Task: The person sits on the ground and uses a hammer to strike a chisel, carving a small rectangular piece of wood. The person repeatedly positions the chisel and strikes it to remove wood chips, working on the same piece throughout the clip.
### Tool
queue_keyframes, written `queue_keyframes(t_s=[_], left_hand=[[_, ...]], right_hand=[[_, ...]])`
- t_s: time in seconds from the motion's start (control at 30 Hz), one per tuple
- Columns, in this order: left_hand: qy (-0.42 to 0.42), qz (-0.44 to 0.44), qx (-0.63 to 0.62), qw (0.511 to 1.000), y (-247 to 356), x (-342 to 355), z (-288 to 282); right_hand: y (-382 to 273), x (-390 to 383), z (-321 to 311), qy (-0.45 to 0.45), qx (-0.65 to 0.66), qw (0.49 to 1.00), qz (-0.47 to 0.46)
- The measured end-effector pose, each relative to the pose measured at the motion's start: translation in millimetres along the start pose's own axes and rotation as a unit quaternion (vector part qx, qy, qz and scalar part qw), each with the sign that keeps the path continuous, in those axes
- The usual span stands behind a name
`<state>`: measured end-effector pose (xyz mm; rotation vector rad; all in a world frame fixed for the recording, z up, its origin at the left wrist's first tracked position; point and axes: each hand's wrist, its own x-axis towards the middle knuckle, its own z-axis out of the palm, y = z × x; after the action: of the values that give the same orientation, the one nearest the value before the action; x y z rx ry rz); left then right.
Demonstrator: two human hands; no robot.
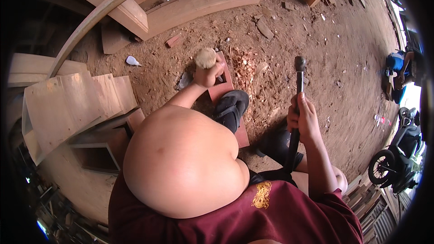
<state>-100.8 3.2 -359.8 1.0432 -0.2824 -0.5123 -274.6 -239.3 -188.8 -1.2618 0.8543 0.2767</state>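
Observation:
My left hand is wrapped round a chisel, whose pale, round wooden handle end points up towards me. Its blade is mostly hidden by the hand. Beneath it lies a reddish wooden board with a rectangular slot cut in it, the hand resting over this slot. My foot in a black sandal presses on the same board. Off to the right, my right hand grips a hammer by its long dark handle, head upward and apart from the chisel.
Wood chips litter the dirt floor beside the board. Wooden frames stand at the far side, and plywood pieces at the left. A white bottle lies on the ground. A motorcycle and another person are at the right.

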Motion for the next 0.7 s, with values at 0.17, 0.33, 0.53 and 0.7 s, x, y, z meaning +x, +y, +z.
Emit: queue_keyframes(t_s=[0.17,0.33,0.53,0.7], left_hand=[[-0.045,-0.055,0.0,0.997,-1,16,-5],[-0.056,0.095,0.271,0.956,2,16,13],[-0.024,0.045,0.232,0.971,-1,9,30],[-0.019,0.07,0.275,0.959,1,-4,43]], right_hand=[[-34,8,6,-0.069,-0.034,0.991,-0.11],[-120,-23,42,-0.051,-0.101,0.963,-0.247],[-107,-10,100,-0.007,-0.524,0.832,-0.179],[-96,-17,77,-0.064,-0.25,0.958,-0.126]])
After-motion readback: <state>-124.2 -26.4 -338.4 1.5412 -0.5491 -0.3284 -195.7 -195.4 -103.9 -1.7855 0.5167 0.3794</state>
